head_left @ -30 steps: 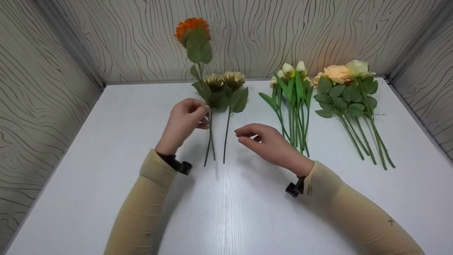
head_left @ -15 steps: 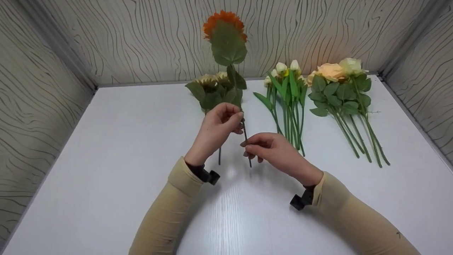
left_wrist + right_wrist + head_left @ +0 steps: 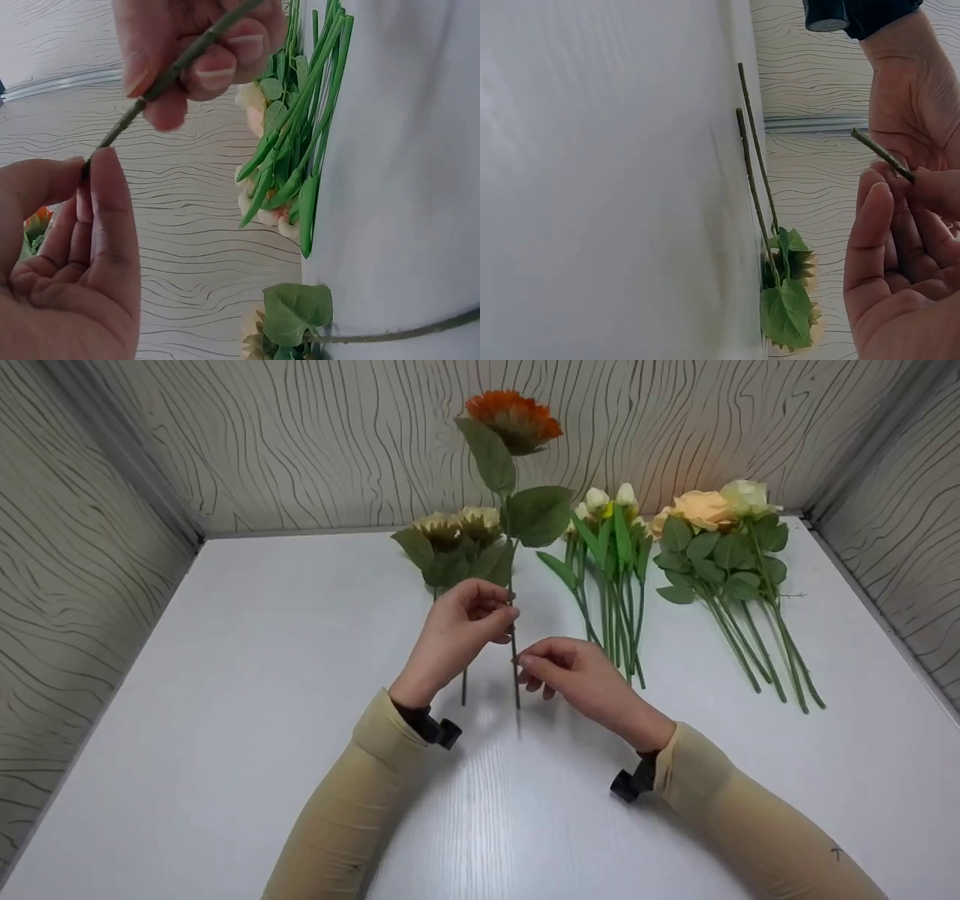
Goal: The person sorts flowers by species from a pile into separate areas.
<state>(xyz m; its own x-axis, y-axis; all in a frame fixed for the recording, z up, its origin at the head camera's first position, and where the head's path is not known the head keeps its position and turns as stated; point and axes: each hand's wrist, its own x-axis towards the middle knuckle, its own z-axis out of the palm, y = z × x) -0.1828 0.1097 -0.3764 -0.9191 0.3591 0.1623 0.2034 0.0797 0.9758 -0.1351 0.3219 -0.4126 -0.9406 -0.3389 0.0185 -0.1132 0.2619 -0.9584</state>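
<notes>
An orange sunflower (image 3: 517,424) with broad green leaves stands nearly upright in the head view, its head against the back wall. My left hand (image 3: 466,626) pinches its stem about midway between thumb and fingers. Lower down, close to the cut end, my right hand (image 3: 577,675) pinches the same stem with thumb and fingertips. That stem (image 3: 187,58) runs between both hands in the left wrist view. Behind my left hand lie pale sunflowers (image 3: 437,532) on the table; their dark stems (image 3: 751,169) show in the right wrist view.
White tulips (image 3: 622,547) with green stems lie right of centre on the white table (image 3: 247,720). Farther right are peach and cream roses (image 3: 709,514) with leafy stems. Patterned walls (image 3: 315,442) close off the back and both sides.
My left hand has carried the orange sunflower rightward, and its head has turned. My right hand, apart from it at first, has come to its lower stem and holds it.
</notes>
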